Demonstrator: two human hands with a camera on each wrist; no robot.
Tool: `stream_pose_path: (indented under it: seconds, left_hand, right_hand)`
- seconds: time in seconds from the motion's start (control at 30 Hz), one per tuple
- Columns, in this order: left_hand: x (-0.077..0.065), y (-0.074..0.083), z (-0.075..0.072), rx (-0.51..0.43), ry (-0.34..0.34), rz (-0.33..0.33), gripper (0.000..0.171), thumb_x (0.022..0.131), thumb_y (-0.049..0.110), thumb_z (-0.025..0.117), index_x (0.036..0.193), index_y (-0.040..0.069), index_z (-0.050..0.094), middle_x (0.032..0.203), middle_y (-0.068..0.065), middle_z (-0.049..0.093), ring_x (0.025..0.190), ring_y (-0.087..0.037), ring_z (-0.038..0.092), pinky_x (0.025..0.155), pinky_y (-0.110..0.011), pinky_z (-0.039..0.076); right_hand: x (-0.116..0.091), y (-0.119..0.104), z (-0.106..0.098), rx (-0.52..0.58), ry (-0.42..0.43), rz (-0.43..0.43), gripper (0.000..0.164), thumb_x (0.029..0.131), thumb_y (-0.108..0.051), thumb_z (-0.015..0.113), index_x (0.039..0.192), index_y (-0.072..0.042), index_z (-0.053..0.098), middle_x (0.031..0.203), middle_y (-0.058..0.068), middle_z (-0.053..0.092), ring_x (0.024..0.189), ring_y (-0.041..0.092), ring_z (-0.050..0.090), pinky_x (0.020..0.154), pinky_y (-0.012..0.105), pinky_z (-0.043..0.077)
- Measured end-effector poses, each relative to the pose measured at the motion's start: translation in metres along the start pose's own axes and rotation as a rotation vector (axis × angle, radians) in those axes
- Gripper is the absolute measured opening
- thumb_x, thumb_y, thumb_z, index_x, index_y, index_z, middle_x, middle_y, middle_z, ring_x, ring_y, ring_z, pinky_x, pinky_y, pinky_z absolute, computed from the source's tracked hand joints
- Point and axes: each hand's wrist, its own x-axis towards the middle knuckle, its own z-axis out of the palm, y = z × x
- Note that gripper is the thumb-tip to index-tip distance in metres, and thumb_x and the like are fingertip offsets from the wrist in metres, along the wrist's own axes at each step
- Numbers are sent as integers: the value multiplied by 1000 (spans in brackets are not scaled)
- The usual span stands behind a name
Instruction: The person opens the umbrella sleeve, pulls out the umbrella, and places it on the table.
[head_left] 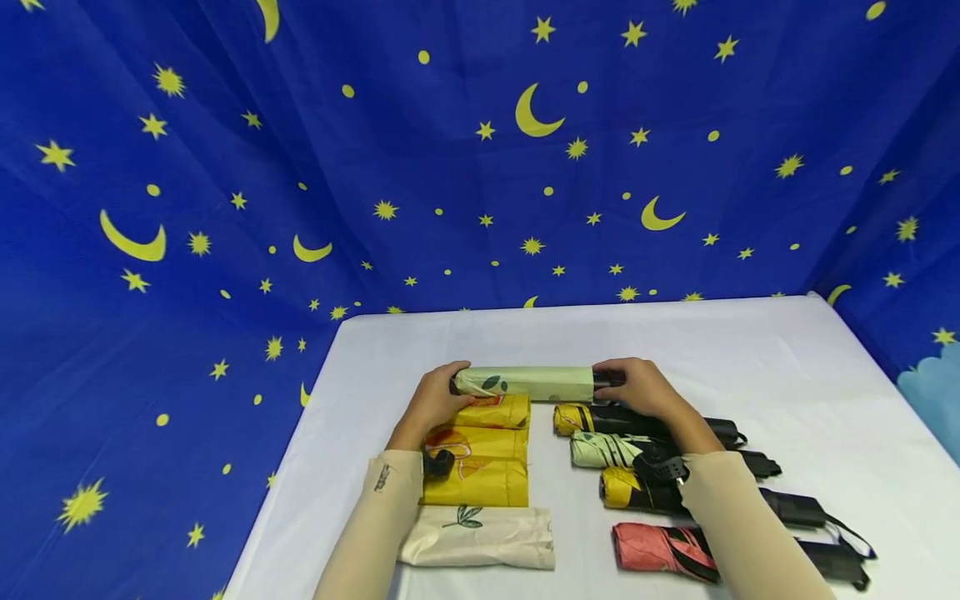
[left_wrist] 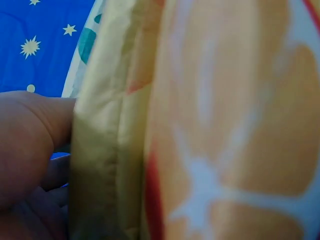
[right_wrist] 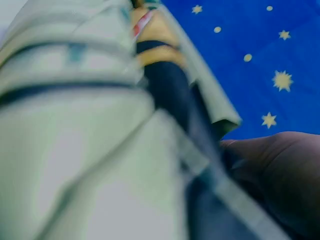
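Both hands hold a folded umbrella in a light green leaf-print cover (head_left: 528, 385) at the far end of two rows. My left hand (head_left: 437, 398) grips its left end, thumb on the near side. Around the black end (head_left: 606, 379) sticking out at the right curl the fingers of my right hand (head_left: 640, 386). In the right wrist view the cover's open edge (right_wrist: 227, 125) shows close to the right thumb. Right below the held umbrella lies a yellow cover with orange fruit print (head_left: 513, 410), near my left hand.
More yellow covers (head_left: 498, 483) and a cream leaf-print cover (head_left: 510, 537) lie at the left. On the right rest several folded umbrellas with black handles: yellow (head_left: 572, 418), pale green (head_left: 600, 450), another yellow (head_left: 618, 488) and red (head_left: 645, 547). Blue star-patterned cloth (head_left: 450, 167) encloses the white table (head_left: 675, 333).
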Motion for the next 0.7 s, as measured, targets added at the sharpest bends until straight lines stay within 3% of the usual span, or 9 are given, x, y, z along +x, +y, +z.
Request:
stream_pose_path:
  seconds: [0.3, 0.53, 0.63, 0.7]
  left_hand:
    - [1, -4, 4, -6, 52, 39, 53, 88, 11, 83, 137, 6, 64, 132, -16, 66, 123, -36, 60, 108, -49, 46]
    - [-2, -4, 1, -30, 37, 58, 50, 88, 10, 82, 135, 8, 65, 131, -15, 66, 118, -33, 62, 102, -48, 50]
    - [-2, -5, -4, -82, 29, 82, 51, 89, 9, 80, 138, 8, 63, 130, -15, 64, 114, -31, 63, 98, -45, 54]
    - [-2, -4, -9, -154, 23, 93, 53, 90, 8, 79, 140, 8, 62, 130, -15, 62, 113, -30, 64, 96, -42, 56]
  right_hand:
    - [-4, 9, 6, -25, 38, -41, 46, 83, -14, 86, 125, -1, 72, 119, 18, 72, 109, 38, 67, 95, 57, 52]
    - [-6, 12, 5, -7, 63, -63, 43, 83, -14, 87, 123, -2, 74, 115, 16, 74, 105, 34, 70, 91, 54, 55]
    - [-8, 12, 1, 63, 73, -65, 43, 85, -17, 86, 124, -5, 74, 118, 14, 73, 103, 29, 71, 87, 48, 58]
    - [-10, 11, -4, 175, 74, -49, 43, 87, -17, 84, 127, -5, 72, 122, 15, 71, 102, 27, 71, 83, 43, 60]
